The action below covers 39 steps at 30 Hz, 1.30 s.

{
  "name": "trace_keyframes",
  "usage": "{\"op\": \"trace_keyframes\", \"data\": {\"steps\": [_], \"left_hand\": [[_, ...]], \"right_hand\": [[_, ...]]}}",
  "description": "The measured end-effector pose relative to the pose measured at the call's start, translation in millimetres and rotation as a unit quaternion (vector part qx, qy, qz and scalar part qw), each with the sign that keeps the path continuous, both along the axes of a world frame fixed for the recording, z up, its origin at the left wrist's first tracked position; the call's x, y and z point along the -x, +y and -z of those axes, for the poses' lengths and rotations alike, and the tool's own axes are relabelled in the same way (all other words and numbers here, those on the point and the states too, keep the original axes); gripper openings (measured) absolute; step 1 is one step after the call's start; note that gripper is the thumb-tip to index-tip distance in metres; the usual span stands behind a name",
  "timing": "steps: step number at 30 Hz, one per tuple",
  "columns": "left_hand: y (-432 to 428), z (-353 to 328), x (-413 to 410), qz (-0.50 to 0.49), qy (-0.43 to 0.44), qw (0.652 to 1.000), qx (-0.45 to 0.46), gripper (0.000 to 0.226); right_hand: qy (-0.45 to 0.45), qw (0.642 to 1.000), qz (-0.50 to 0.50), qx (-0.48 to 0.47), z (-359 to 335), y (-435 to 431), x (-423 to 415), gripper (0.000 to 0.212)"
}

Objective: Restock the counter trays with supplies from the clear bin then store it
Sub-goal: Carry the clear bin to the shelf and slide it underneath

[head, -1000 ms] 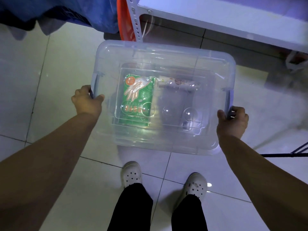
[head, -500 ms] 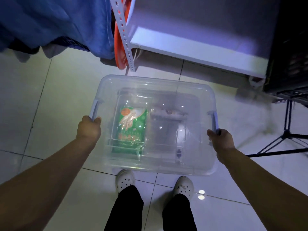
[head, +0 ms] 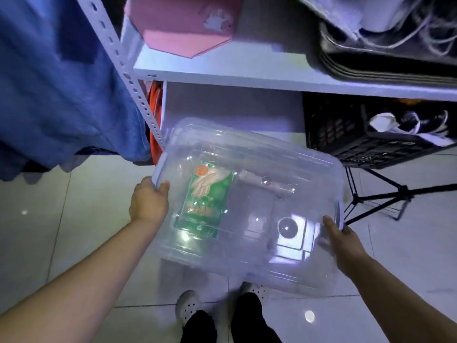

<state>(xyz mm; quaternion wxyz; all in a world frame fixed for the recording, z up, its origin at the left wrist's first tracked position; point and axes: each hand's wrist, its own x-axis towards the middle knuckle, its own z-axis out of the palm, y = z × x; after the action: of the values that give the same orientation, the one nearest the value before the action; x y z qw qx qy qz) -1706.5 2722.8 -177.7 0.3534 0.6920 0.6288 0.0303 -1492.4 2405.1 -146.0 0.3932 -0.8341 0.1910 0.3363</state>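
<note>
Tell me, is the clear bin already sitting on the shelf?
No, the clear bin is held in the air by the left hand and right hand, in front of the white shelf.

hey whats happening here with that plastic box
A person is carrying a lidded clear bin in front of a white shelf unit. The left hand grips the handle on one end and the right hand holds the other end. Inside lies a green packet with a glove picture. The bin is held off the tiled floor, tilted, facing the open space under the shelf beside a black crate.
</note>
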Motion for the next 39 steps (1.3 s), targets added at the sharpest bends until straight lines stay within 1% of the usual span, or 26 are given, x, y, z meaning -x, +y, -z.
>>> {"op": "trace_keyframes", "data": {"steps": [4, 7, 9, 12, 14, 16, 18, 20, 22, 24, 25, 26, 27, 28, 30, 32, 34, 36, 39], "left_hand": [[27, -27, -51, 0.077, -0.020, 0.997, -0.026, 0.032], [47, -34, -84, 0.144, -0.017, 0.989, -0.032, 0.030], [52, -37, -102, 0.183, -0.002, 0.982, -0.051, 0.026], [50, -38, -115, 0.232, 0.001, 0.969, -0.089, 0.036], [43, -34, -117, 0.253, -0.005, 0.960, -0.124, 0.045], [31, -29, -115, 0.262, 0.013, 0.953, -0.151, 0.053], [13, -26, -111, 0.219, 0.022, 0.961, -0.168, 0.061], [-9, -25, -109, 0.124, -0.015, 0.980, -0.151, 0.074], [-31, -24, -109, 0.033, -0.055, 0.995, -0.081, 0.082], [-50, -22, -108, -0.027, -0.089, 0.995, 0.040, 0.081], [-61, -21, -107, -0.039, -0.098, 0.990, 0.096, 0.080], [-72, -22, -105, -0.037, -0.099, 0.986, 0.131, 0.079], [-82, -24, -103, -0.025, -0.089, 0.985, 0.143, 0.077], [-92, -24, -100, -0.018, -0.081, 0.987, 0.139, 0.074], [-104, -23, -94, -0.035, -0.084, 0.987, 0.131, 0.066], [-100, -20, -87, -0.063, -0.104, 0.982, 0.144, 0.059], [-85, -14, -79, -0.064, -0.116, 0.981, 0.139, 0.050], [-66, -12, -73, -0.054, -0.115, 0.984, 0.126, 0.041], [-38, -10, -68, -0.037, -0.126, 0.987, 0.094, 0.045]], "right_hand": [[-0.015, 0.999, 0.050, -0.016, -12, 2, -9, 0.033], [-0.011, 0.995, 0.093, -0.035, -12, 12, -24, 0.043], [-0.005, 0.995, 0.096, -0.031, -9, 17, -32, 0.046], [-0.013, 0.993, 0.109, -0.038, -4, 26, -41, 0.034], [-0.011, 0.992, 0.117, -0.036, -2, 33, -47, 0.033], [0.003, 0.990, 0.136, -0.041, 0, 41, -49, 0.037], [0.009, 0.985, 0.164, -0.045, 1, 51, -47, 0.039], [0.006, 0.982, 0.184, -0.046, 6, 62, -43, 0.039], [0.010, 0.978, 0.202, -0.055, 12, 75, -35, 0.044], [0.018, 0.973, 0.222, -0.061, 14, 90, -25, 0.041], [0.024, 0.971, 0.227, -0.069, 15, 99, -19, 0.040], [0.033, 0.969, 0.232, -0.080, 16, 107, -13, 0.038], [0.047, 0.965, 0.240, -0.098, 16, 116, -7, 0.037], [0.065, 0.958, 0.252, -0.122, 16, 125, -1, 0.035], [0.104, 0.947, 0.256, -0.166, 14, 139, 7, 0.031], [0.148, 0.948, 0.208, -0.189, 8, 146, 12, 0.030], [0.170, 0.956, 0.144, -0.192, 1, 145, 14, 0.031], [0.145, 0.968, 0.094, -0.184, -2, 141, 9, 0.032], [0.066, 0.977, 0.097, -0.178, -4, 139, -14, 0.027]]}}
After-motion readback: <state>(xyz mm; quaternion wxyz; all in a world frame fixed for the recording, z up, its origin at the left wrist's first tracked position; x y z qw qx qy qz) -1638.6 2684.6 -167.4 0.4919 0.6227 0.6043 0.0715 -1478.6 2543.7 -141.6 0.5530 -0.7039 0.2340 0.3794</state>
